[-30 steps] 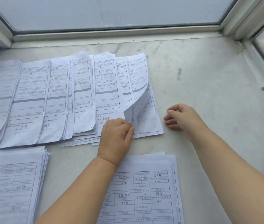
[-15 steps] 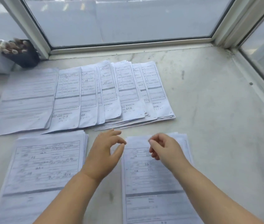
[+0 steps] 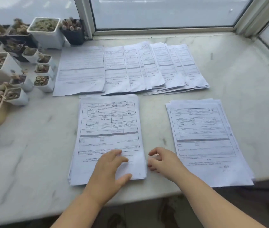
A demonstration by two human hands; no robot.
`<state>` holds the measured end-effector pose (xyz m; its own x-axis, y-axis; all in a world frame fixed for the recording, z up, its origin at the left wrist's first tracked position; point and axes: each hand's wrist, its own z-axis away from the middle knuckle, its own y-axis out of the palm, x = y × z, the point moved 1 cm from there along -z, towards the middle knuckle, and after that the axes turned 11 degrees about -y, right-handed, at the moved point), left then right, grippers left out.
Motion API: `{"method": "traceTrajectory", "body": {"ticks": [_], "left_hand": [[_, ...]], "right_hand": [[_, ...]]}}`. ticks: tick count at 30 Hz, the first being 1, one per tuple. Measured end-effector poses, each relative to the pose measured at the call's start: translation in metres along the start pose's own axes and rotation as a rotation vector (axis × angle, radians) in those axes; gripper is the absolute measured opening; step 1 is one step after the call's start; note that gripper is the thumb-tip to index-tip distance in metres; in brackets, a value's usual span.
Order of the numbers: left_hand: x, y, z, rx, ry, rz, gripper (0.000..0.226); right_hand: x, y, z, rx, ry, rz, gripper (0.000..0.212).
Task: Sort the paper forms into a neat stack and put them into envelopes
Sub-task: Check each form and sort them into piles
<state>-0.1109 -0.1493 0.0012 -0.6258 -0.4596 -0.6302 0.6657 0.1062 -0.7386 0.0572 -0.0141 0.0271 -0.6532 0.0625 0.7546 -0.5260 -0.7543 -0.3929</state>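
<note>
Your left hand (image 3: 112, 167) lies flat, fingers spread, on the near stack of white printed paper forms (image 3: 109, 129) at the pale marble desk (image 3: 31, 162) edge. Your right hand (image 3: 163, 160) is loosely curled, empty, at the stack's right edge. Sheets look light, limp, slippery; grip both long edges.

Printed tables with handwritten entries cover the middle stack (image 3: 109, 129), the 3 o'clock stack (image 3: 204, 137) and the fanned forms (image 3: 130, 68) at 12 o'clock; none legible.
</note>
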Motion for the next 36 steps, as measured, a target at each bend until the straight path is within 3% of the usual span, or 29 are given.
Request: {"method": "traceTrajectory", "body": {"ticks": [4, 10, 19, 23, 27, 31, 36], "left_hand": [[0.005, 0.007, 0.007, 0.026, 0.025, 0.058, 0.047], [0.016, 0.019, 0.008, -0.054, 0.052, 0.133, 0.032], [0.023, 0.027, 0.009, -0.084, 0.08, 0.155, 0.038], [0.024, 0.022, 0.006, -0.042, -0.022, 0.32, 0.028], [0.019, 0.013, 0.004, -0.068, -0.063, 0.446, 0.033], [0.017, 0.016, 0.004, -0.079, -0.064, 0.393, 0.019], [0.02, 0.015, 0.006, -0.063, -0.07, 0.322, 0.021]], "right_hand": [[0.003, 0.019, 0.003, 0.018, 0.059, -0.116, 0.029], [-0.006, 0.025, 0.006, 0.072, -0.139, -0.16, 0.046], [-0.015, 0.04, -0.005, -0.087, -0.204, -0.243, 0.036], [-0.013, 0.033, -0.005, 0.042, -0.172, -0.419, 0.027], [-0.011, 0.026, -0.006, 0.193, -0.131, -0.415, 0.043], [-0.009, 0.033, -0.008, 0.105, -0.134, -0.393, 0.032], [-0.007, 0.042, -0.009, -0.043, -0.149, -0.332, 0.03]]}}
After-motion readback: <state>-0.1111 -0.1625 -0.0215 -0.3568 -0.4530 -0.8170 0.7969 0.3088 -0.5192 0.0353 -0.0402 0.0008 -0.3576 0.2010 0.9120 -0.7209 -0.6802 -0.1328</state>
